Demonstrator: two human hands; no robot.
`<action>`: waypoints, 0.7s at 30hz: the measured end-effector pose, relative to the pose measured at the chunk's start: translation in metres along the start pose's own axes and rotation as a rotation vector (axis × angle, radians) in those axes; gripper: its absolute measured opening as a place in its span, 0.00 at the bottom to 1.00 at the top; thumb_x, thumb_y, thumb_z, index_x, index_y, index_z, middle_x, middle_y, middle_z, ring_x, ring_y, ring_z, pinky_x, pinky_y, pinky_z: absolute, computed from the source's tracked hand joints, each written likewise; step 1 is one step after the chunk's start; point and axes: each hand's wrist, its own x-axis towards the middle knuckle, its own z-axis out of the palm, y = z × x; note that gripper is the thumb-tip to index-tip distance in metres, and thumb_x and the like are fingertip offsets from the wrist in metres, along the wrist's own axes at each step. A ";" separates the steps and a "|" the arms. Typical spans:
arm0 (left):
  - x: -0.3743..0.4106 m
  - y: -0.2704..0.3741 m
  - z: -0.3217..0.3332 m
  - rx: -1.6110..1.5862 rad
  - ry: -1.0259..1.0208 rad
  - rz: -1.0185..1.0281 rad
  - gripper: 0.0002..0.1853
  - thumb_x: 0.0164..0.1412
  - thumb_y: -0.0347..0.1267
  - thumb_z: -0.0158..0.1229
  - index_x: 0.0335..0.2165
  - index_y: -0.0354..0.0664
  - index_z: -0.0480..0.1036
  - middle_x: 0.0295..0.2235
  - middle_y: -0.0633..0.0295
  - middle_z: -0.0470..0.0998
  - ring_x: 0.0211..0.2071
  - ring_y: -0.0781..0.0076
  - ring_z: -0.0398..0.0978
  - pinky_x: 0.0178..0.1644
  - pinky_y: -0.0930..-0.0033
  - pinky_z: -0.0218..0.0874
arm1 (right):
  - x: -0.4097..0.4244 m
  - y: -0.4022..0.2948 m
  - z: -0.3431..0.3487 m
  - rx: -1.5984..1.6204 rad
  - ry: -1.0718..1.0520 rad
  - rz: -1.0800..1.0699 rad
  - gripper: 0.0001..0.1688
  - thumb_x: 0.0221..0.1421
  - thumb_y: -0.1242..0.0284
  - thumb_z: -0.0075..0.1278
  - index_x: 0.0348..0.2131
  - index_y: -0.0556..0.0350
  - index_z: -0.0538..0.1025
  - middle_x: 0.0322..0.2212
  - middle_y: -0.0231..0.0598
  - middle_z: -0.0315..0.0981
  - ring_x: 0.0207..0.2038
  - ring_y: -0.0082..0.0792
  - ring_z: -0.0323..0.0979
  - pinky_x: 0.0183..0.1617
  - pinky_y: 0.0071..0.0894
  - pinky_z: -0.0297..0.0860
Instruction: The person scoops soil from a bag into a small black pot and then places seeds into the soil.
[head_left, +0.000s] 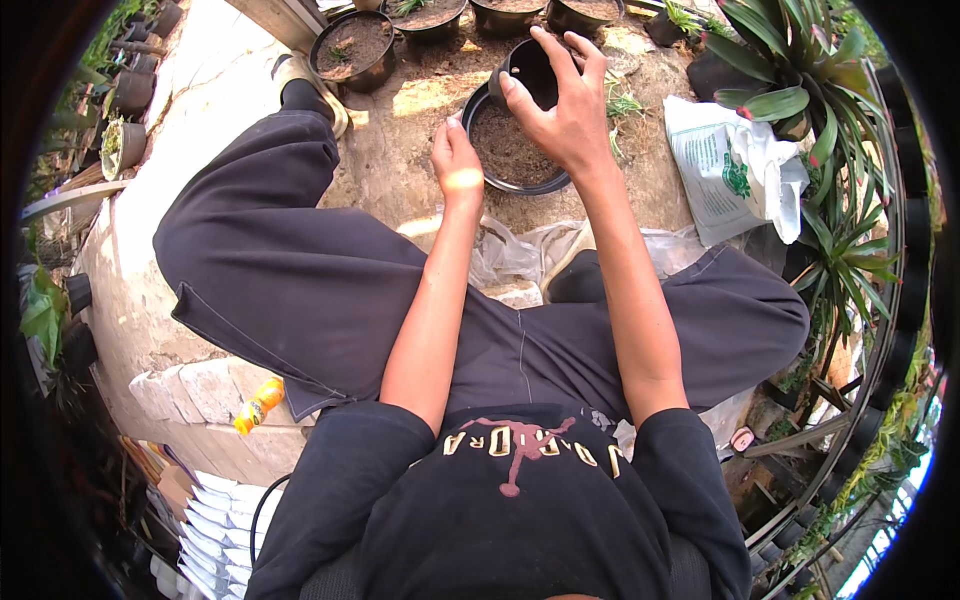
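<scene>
Between my feet stands a round black plastic pot filled with brown soil. My right hand grips a smaller black pot, tilted over the far rim of the soil-filled one, its dark inside showing. My left hand rests at the left rim of the soil-filled pot, fingers pointing away from me; whether it grips the rim is hard to tell. Small green seedlings lie on the ground to the right of my right hand.
Several soil-filled black pots line the far edge. A white printed bag stands at right beside spiky-leaved plants. Clear plastic sheeting lies near my foot. An orange bottle and stacked white packets are at lower left.
</scene>
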 end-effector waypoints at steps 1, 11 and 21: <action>-0.001 0.001 0.000 -0.009 -0.001 0.004 0.21 0.77 0.38 0.42 0.46 0.32 0.75 0.37 0.65 0.77 0.38 0.79 0.71 0.48 0.71 0.64 | 0.000 -0.001 -0.003 0.035 -0.010 0.042 0.41 0.50 0.55 0.66 0.60 0.50 0.73 0.55 0.64 0.60 0.60 0.62 0.61 0.63 0.54 0.63; -0.004 0.004 0.000 -0.152 -0.021 -0.085 0.26 0.78 0.44 0.40 0.49 0.33 0.76 0.43 0.61 0.80 0.44 0.77 0.74 0.52 0.70 0.64 | -0.022 0.005 0.011 0.015 -0.194 -0.015 0.37 0.54 0.57 0.63 0.61 0.44 0.73 0.58 0.56 0.65 0.59 0.58 0.65 0.64 0.53 0.63; -0.001 0.007 0.009 -0.059 0.013 -0.101 0.27 0.78 0.45 0.40 0.50 0.32 0.75 0.43 0.63 0.79 0.44 0.78 0.72 0.54 0.71 0.62 | 0.000 0.040 -0.007 -0.049 -0.346 -0.128 0.36 0.59 0.56 0.59 0.63 0.46 0.70 0.61 0.59 0.63 0.63 0.61 0.63 0.66 0.52 0.62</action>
